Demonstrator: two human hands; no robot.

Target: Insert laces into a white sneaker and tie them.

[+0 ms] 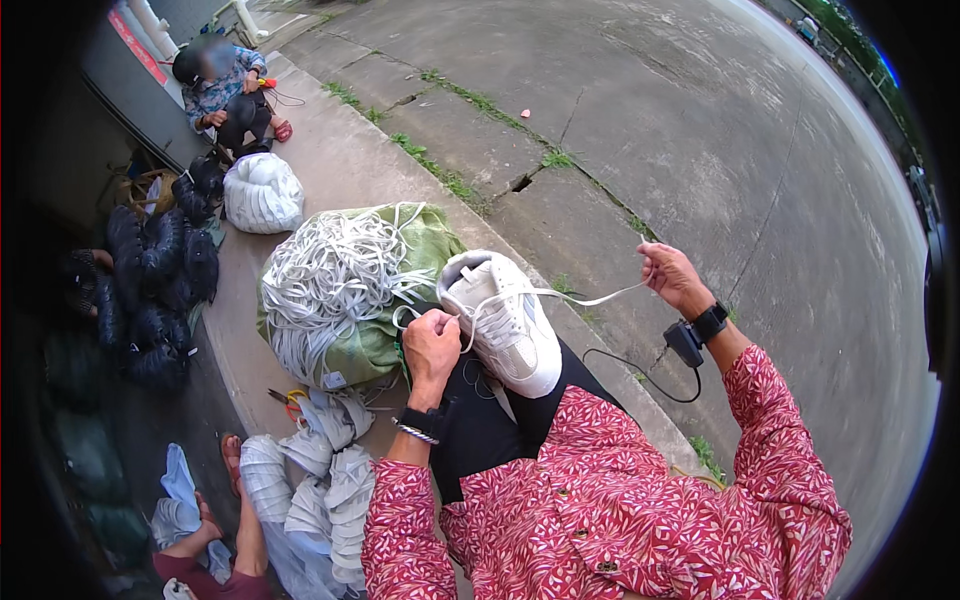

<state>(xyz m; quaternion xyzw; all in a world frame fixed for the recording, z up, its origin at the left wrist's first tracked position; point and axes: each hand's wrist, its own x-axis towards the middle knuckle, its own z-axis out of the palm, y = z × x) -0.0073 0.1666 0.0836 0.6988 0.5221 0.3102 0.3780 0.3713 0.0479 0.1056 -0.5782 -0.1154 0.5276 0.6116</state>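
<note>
A white and beige sneaker (515, 345) rests on my lap, its toe toward me and its opening away. White shoelace (590, 300) runs through its eyelets. Off to the right, my right hand (672, 275) is raised and pinches one end of the lace, which stretches from the shoe with a slight sag. Close by the sneaker's left side, my left hand (432, 348) is closed, with the lace's other part between thumb and finger. Left of the shoe, a heap of loose white laces (335, 275) lies on a green woven sack (430, 235).
Stacked white shoe pieces (330, 490) and orange-handled pliers (290, 400) lie at lower left. Beyond the sack stands a white bundle (263, 193). Dark shoes (155, 270) are piled at left. One person (225, 95) sits far left; another's legs (245, 520) show at lower left.
</note>
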